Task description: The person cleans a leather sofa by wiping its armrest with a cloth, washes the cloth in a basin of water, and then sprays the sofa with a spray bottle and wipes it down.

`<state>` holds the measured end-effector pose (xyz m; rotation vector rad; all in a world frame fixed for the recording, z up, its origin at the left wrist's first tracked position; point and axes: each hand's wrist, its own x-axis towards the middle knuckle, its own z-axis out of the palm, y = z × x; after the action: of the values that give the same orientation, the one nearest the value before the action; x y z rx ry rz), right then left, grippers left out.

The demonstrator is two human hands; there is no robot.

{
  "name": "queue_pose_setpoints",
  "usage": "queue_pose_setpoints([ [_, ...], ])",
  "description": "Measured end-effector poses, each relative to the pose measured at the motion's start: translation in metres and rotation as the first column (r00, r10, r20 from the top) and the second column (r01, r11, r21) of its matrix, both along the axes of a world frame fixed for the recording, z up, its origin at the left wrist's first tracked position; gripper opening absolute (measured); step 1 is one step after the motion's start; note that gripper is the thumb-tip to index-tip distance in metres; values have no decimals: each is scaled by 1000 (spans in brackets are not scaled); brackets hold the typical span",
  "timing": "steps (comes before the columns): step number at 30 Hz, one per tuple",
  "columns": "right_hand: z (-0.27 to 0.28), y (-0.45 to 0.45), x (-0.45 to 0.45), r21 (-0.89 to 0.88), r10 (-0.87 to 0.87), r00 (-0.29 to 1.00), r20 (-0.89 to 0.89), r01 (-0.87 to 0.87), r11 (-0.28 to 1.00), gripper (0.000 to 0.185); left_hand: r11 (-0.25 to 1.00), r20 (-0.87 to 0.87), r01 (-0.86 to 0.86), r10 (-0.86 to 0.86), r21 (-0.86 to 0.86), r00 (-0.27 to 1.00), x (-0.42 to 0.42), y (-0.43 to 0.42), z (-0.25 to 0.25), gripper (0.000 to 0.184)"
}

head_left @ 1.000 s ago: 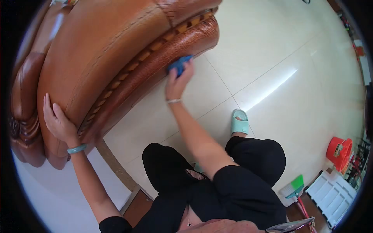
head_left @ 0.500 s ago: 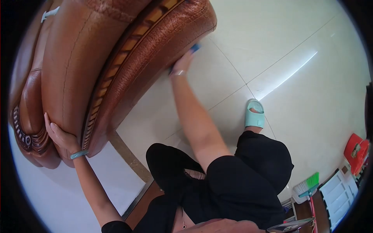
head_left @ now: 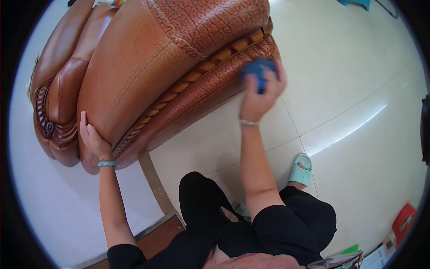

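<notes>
A brown leather sofa (head_left: 139, 67) with a studded wooden trim fills the upper left. My left hand (head_left: 95, 140) lies with its fingers stretched out on the sofa's lower front surface, a green bangle at its wrist. Raised near the right end of the sofa's lower edge, my right hand (head_left: 264, 92) is closed round a blue cloth (head_left: 258, 71), somewhat blurred by motion. The cloth is at the textured lower band of the sofa; whether it touches the leather is hard to tell.
Pale floor tiles (head_left: 349, 89) spread to the right. A foot in a mint slipper (head_left: 301, 169) stands below. At the lower right are a red container (head_left: 404, 222) and green broom bristles (head_left: 350, 249). A blue stool (head_left: 356, 3) shows at the top right.
My right hand has moved up and right with the blue cloth, from under the sofa's lower edge to its front band. The view has shifted. My left hand stays on the sofa.
</notes>
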<state>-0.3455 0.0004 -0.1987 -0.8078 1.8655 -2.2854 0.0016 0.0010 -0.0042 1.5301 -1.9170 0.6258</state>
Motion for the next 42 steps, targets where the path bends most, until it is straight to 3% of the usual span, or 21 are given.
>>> queue_pose_setpoints([
  [1, 16, 1, 12, -5, 102, 976, -194, -105, 994, 39, 1000, 3, 0, 0, 1, 1000, -1, -1, 1, 45],
  [4, 20, -5, 47, 98, 108, 941, -322, -80, 992, 39, 1000, -4, -8, 8, 8, 1000, -5, 7, 0, 45],
  [7, 16, -13, 7, 74, 118, 928, -352, -98, 992, 38, 1000, -18, 27, -27, 4, 999, -3, 0, 0, 45],
  [11, 25, -43, -44, 9, -139, 981, -139, 141, 990, 37, 1000, -31, 2, -2, -4, 1000, -5, 1, -1, 45],
  [12, 24, -44, -43, -12, -151, 966, -208, 152, 988, 36, 1000, -25, 0, 0, -2, 1000, -4, 2, 0, 45],
  [15, 24, -25, -21, 14, -24, 953, -302, 30, 999, 30, 1000, -14, -2, 2, -2, 1000, -2, 0, 0, 45],
  [22, 34, -34, -27, -37, -56, 944, -325, 46, 998, 24, 1000, -14, 17, -17, -11, 1000, -1, 0, -1, 44],
  [26, 27, -26, -32, 140, -8, 918, -397, 70, 988, 22, 1000, 11, -18, 18, -10, 1000, -4, 2, 1, 44],
  [32, 39, -13, -33, 271, 199, 910, -364, -101, 957, 18, 999, 13, 6, -6, -34, 1000, -1, 1, 0, 44],
  [35, 41, -15, -20, 117, 173, 924, -340, -140, 983, 17, 1000, 22, -13, 13, -23, 1000, -3, 2, 1, 44],
  [38, 45, -18, -14, 144, 161, 934, -319, -120, 982, 17, 1000, -3, 3, -3, -26, 1000, -3, 1, 0, 43],
  [42, 43, -14, -17, 381, 218, 898, -383, -61, 923, 19, 1000, -7, 1, -1, -23, 1000, 1, 2, 0, 43],
])
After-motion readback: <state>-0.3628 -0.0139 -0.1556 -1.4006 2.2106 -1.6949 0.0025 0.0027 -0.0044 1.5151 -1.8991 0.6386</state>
